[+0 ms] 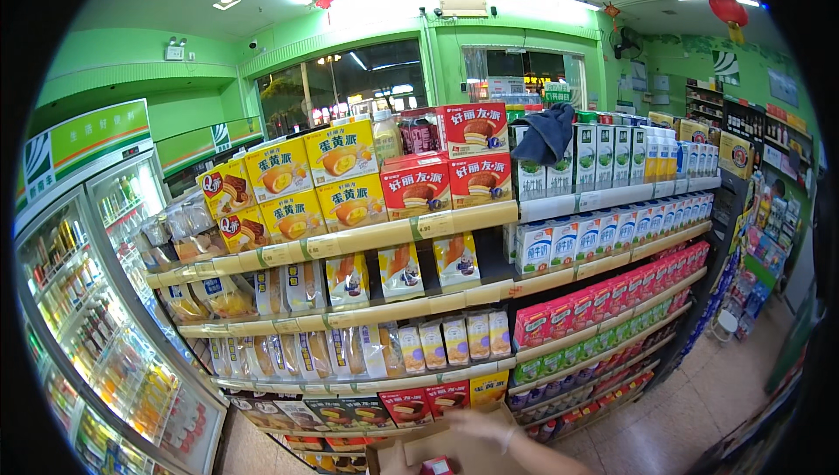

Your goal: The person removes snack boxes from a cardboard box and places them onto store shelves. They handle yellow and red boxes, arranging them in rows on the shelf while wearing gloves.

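Right hand (476,425); cardboard box (502,411) beneath.

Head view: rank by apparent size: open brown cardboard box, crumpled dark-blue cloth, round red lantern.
1. Open brown cardboard box, cut off below
2. Crumpled dark-blue cloth
3. Round red lantern
True sizes unsure: box nearest, lantern farthest.
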Tool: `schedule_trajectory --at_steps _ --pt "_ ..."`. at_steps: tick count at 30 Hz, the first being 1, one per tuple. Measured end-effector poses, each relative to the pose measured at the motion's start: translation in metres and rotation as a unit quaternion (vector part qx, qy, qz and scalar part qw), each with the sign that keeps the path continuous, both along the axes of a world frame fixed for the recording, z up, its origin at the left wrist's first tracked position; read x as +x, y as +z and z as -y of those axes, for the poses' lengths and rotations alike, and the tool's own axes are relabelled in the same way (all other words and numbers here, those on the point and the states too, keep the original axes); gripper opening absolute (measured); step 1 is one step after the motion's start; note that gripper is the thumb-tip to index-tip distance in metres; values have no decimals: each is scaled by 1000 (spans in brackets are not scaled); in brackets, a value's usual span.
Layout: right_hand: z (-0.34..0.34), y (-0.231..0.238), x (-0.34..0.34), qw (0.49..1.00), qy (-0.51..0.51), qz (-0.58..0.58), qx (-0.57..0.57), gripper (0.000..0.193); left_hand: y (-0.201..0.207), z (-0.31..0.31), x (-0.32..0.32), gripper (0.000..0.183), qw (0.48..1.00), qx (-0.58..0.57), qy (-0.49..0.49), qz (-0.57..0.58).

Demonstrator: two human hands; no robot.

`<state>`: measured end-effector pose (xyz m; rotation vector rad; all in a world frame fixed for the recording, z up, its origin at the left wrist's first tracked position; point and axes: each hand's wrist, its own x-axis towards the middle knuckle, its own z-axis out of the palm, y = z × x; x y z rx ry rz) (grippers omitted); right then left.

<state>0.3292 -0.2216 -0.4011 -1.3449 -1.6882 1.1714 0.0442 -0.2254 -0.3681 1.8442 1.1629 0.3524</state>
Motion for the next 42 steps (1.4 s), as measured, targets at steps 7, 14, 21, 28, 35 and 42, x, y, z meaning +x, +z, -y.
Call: schedule_trajectory --at_steps 7,14,21,28,35,42 --pt "-7 418 52 898 -211 55 382 32 335 -58 88 64 861 458 -68 208" --pt "-79 573 112 655 -438 391 475 54 501 -100 183 56 878 460 32 132" --pt "-91 595 111 784 -378 419 257 73 507 -156 211 31 804 569 -157 68" --pt "-63 576 108 734 -307 111 596 53 499 -115 213 42 728 602 -146 293" --pt "34 479 69 772 -205 71 597 65 423 -25 163 67 837 351 7 419" --pt "61 259 32 966 -71 63 242 49 185 23 103 51 930 4 59 364"
